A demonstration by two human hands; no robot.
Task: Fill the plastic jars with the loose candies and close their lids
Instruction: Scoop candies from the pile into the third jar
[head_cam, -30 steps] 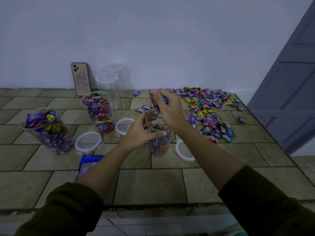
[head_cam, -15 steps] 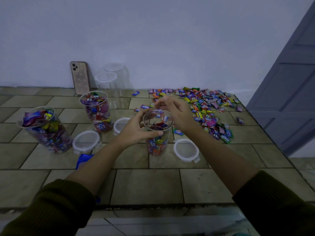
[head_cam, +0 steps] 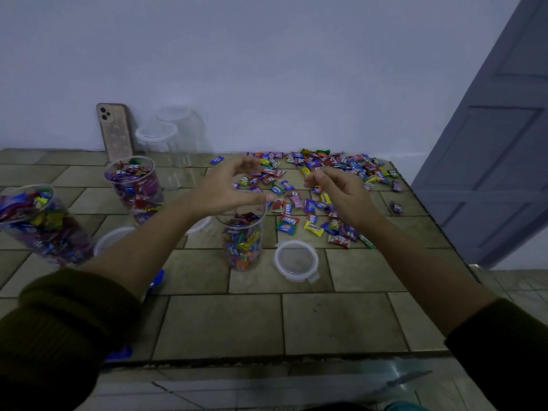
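A clear plastic jar (head_cam: 243, 244), partly full of wrapped candies, stands uncovered at the middle of the tiled table. My left hand (head_cam: 225, 188) hovers just above its mouth, fingers loosely curved and holding nothing. My right hand (head_cam: 338, 194) is to the right, over the near edge of the loose candy pile (head_cam: 326, 173), with its fingers loosely curled. I see no candy in it. The jar's round lid (head_cam: 296, 259) lies flat just right of the jar. Two filled open jars stand at the left, one (head_cam: 136, 188) upright and one (head_cam: 38, 223) at the table's left edge.
Two empty clear jars (head_cam: 166, 137) and a phone (head_cam: 114, 132) stand against the back wall. Two more lids (head_cam: 112, 238) (head_cam: 201, 226) lie partly hidden by my left arm, beside a blue packet (head_cam: 157, 280). The table's front edge (head_cam: 267, 357) is near me. A grey door (head_cam: 489, 143) stands at the right.
My right hand has moved from over the jar's mouth out to the right, above the candy pile. My left hand has let go of the jar's rim and risen above it.
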